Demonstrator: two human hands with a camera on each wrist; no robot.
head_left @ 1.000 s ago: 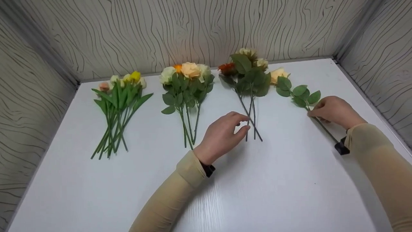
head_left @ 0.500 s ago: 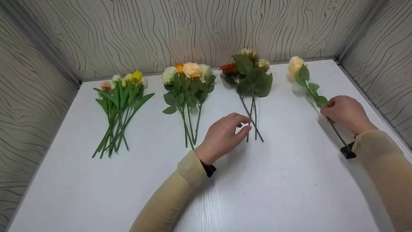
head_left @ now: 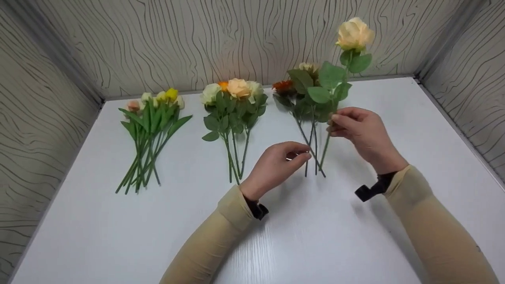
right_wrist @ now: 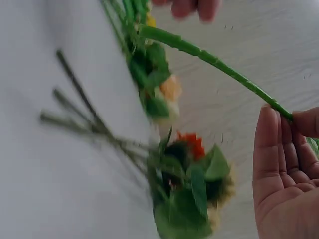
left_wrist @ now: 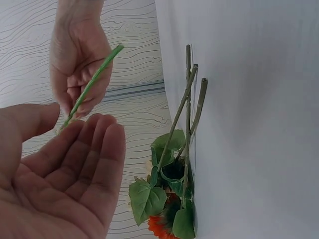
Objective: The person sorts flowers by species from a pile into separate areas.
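Observation:
Between thumb and fingers my right hand (head_left: 365, 136) pinches the stem of a pale peach rose (head_left: 355, 34), held up off the table with its bloom at the top. In the right wrist view its green stem (right_wrist: 214, 60) points away from the hand. My left hand (head_left: 272, 167) is low over the table, fingers relaxed and thumb apart, holding nothing. In the left wrist view the stem's free end (left_wrist: 92, 82) shows beyond the fingers without clearly touching them. Just past that hand lies a bunch with a red-orange flower (head_left: 283, 85) and cream blooms, partly hidden by the rose's leaves.
A bunch of roses (head_left: 238, 88) in peach, pale green and orange lies at the back middle of the white table (head_left: 307, 236). Several tulips (head_left: 148, 118) lie farther left. A wood-patterned wall panel (head_left: 177, 43) stands behind.
My right hand has lifted the peach rose from the right side of the table and carried it left, turning it upright beside the red-orange bunch. My left hand has hardly moved.

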